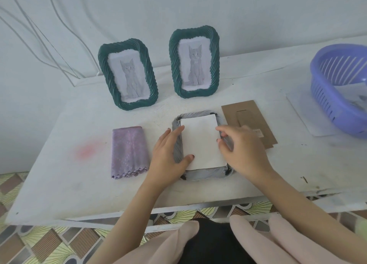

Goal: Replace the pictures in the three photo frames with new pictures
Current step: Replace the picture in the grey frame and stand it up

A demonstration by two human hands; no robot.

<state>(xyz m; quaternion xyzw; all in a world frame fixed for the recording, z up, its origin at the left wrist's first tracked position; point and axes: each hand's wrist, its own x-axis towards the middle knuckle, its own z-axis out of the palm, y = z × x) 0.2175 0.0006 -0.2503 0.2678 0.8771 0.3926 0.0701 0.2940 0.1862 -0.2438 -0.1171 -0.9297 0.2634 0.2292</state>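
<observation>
Two dark green photo frames stand upright at the back of the white table, the left frame (128, 74) and the right frame (194, 62), each showing a grey kitten picture. A third frame (206, 174) lies face down near the front, its back open, with a white sheet (201, 140) lying blank side up in the opening. My left hand (168, 154) rests on the frame's left edge, thumb on the sheet. My right hand (242, 148) pinches at the sheet's right edge. The brown cardboard backing (248, 118) lies flat just right of that frame.
A folded purple cloth (129, 150) lies left of the face-down frame. A purple plastic basket (341, 88) sits at the far right on a white sheet (309, 120), with papers inside. The table's front edge (139, 214) is close to my lap. Cables hang on the wall (49, 35).
</observation>
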